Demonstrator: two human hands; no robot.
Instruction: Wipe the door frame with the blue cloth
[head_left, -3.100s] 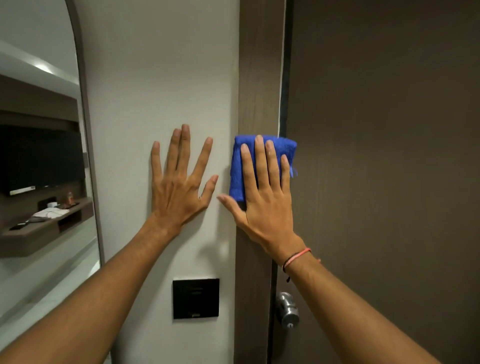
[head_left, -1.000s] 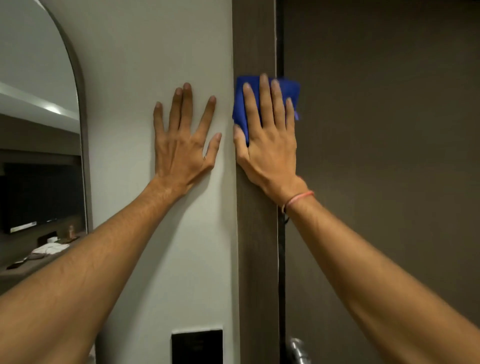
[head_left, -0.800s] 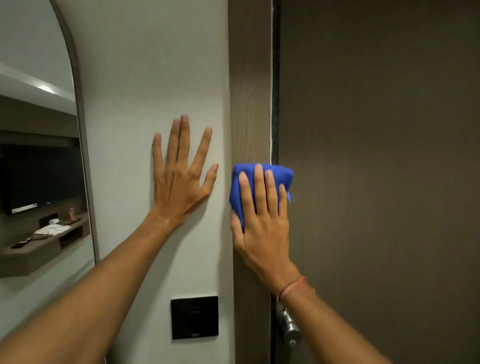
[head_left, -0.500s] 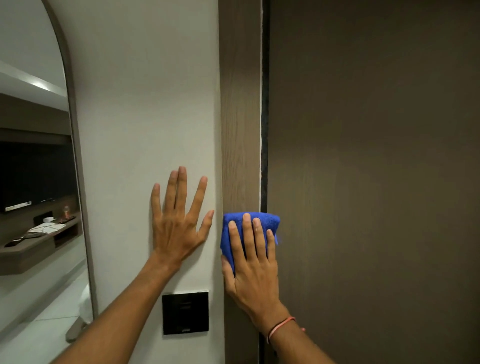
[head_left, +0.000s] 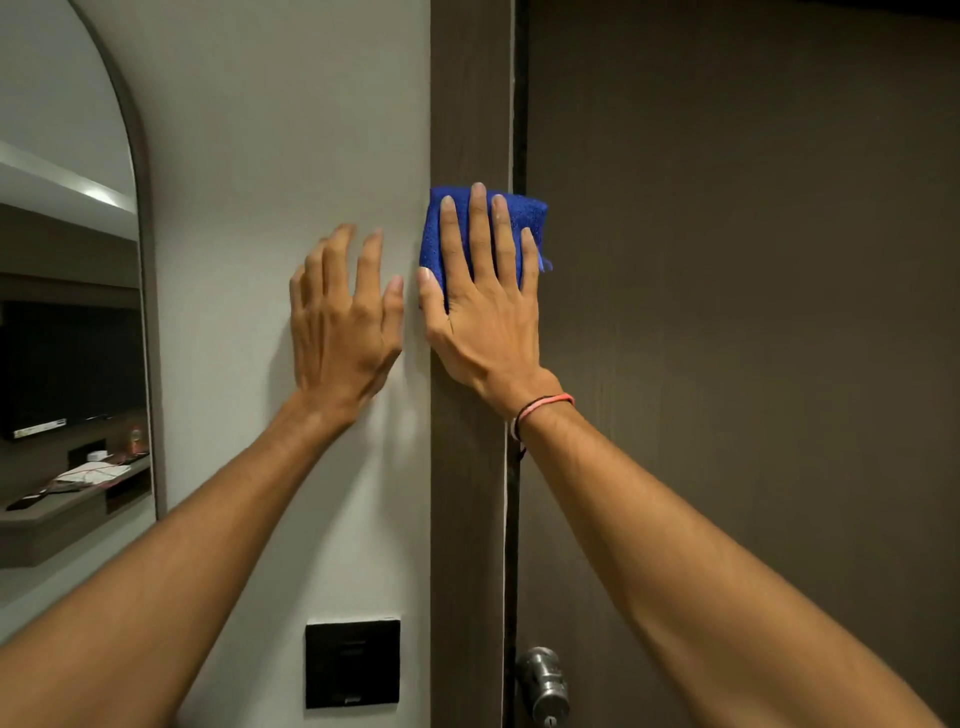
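Note:
A folded blue cloth (head_left: 524, 221) lies flat against the dark wooden door frame (head_left: 467, 104), a vertical strip between the pale wall and the brown door. My right hand (head_left: 483, 312) presses on the cloth with fingers spread and pointing up, covering its lower half. My left hand (head_left: 343, 322) is just left of the frame on the wall, holding nothing, fingers apart and slightly blurred.
The brown door (head_left: 727, 312) fills the right side, with a metal knob (head_left: 543, 680) low down. A black switch plate (head_left: 353, 662) sits on the wall (head_left: 285, 130) below my left hand. An arched mirror (head_left: 62, 312) at the left reflects a shelf and a screen.
My right hand has slid the cloth back up the frame after a stroke down. My left hand has shifted on the wall and its fingers have drawn closer together.

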